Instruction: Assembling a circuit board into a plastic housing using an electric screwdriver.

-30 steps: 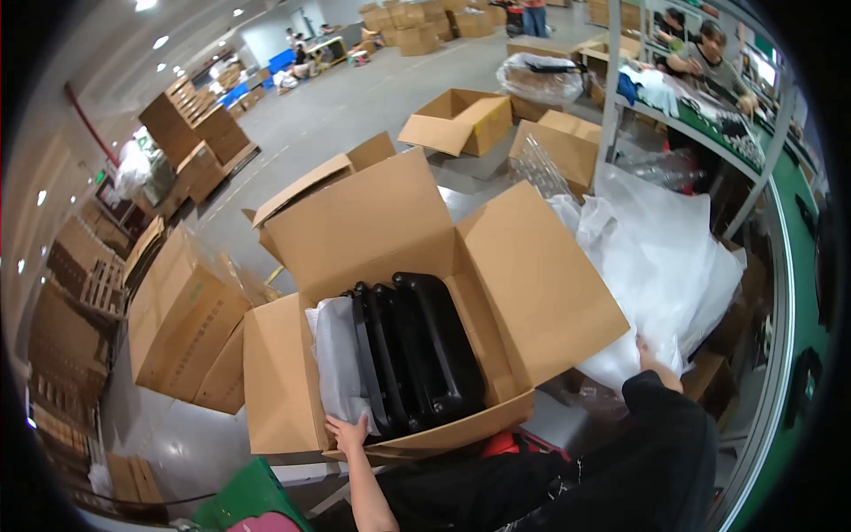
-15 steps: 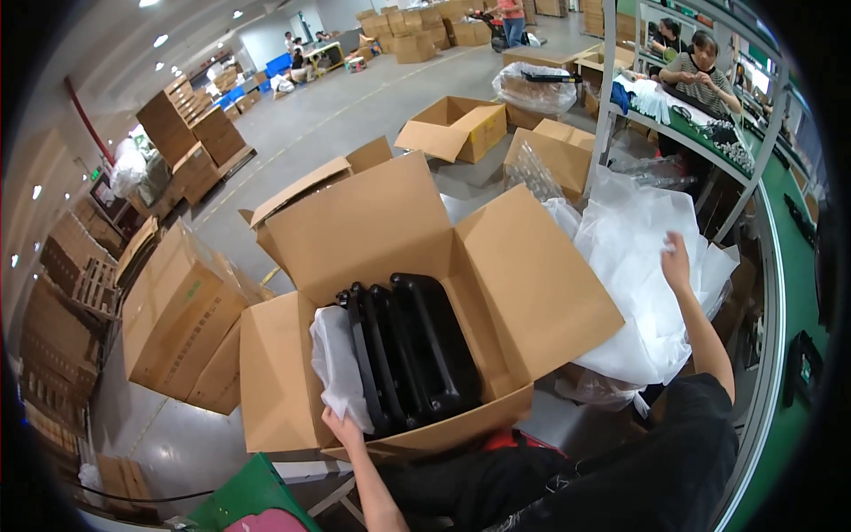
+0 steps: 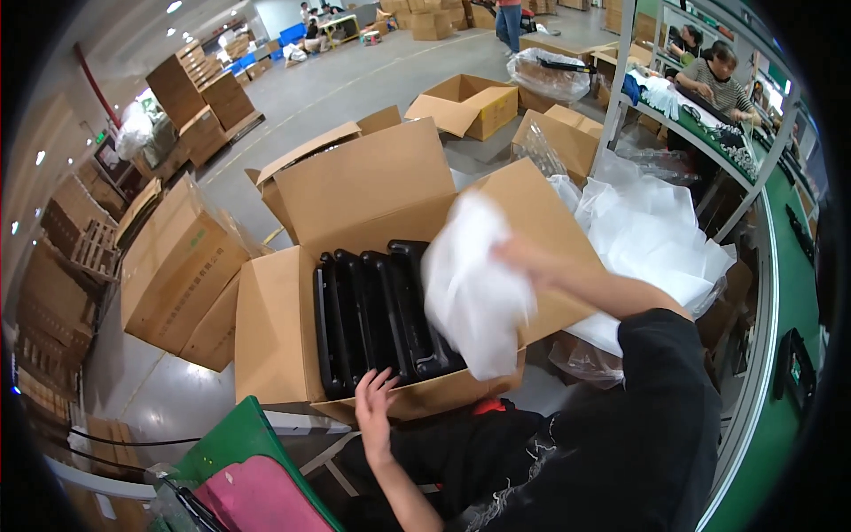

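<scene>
A large open cardboard box (image 3: 279, 319) stands in front of me. Several black plastic panels (image 3: 368, 315) are lined up on edge inside it. My right hand (image 3: 514, 257) grips a white foam bag (image 3: 474, 288), blurred by motion, above the box's right side; it hides part of the rightmost panel. My left hand (image 3: 376, 410) is at the box's near edge, fingers spread and holding nothing. To the right lies a pile of white foam bags (image 3: 651, 222).
Taped cartons (image 3: 182, 275) stand at the left. An open box (image 3: 470, 102) lies beyond, on the floor. A metal-framed green workbench (image 3: 784, 310) runs along the right, where a person (image 3: 714, 80) works. A green chair with a pink pad (image 3: 261, 496) is at the lower left.
The white bag that was in the box at my left hand is out of there. My right hand has swung left from the pile to the box with a bag. My left hand has let go.
</scene>
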`<state>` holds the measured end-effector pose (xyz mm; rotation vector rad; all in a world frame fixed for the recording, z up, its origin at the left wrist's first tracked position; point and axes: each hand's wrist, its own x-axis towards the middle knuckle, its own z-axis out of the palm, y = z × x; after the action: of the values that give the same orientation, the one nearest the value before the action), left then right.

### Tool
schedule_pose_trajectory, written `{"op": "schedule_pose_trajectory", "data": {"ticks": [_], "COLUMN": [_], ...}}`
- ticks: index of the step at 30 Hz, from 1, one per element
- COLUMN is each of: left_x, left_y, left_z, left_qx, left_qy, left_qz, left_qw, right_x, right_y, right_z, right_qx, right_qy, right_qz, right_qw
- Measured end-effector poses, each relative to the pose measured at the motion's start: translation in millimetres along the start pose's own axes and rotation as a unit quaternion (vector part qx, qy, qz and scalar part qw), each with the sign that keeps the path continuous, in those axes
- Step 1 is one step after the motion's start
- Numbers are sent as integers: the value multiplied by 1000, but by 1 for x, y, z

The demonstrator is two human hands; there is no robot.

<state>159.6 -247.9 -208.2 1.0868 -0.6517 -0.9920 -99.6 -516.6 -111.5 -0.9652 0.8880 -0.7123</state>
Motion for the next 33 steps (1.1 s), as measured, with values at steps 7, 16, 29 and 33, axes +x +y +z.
{"op": "schedule_pose_trajectory", "data": {"ticks": [7,16,29,33], "left_x": [-107,-97,-107,-109], "left_y": [-89,-102,-89,-103], "left_z": [-180,-143,-111,-124], "left_qx": [161,441,593,584], "left_qy": [371,346,332,339], "left_qz": [-78,-11,-95,-68], "left_qw": [911,828,727,734], "right_x": [-19,-63,-63,-15], "right_y": [-37,189,35,70], "right_z": [-278,-462,-189,-22], "right_qx": [-559,-826,-599,-322], "right_qy": [550,116,-385,-376], "right_qz": [-294,181,372,173], "right_qw": [547,521,596,852]}}
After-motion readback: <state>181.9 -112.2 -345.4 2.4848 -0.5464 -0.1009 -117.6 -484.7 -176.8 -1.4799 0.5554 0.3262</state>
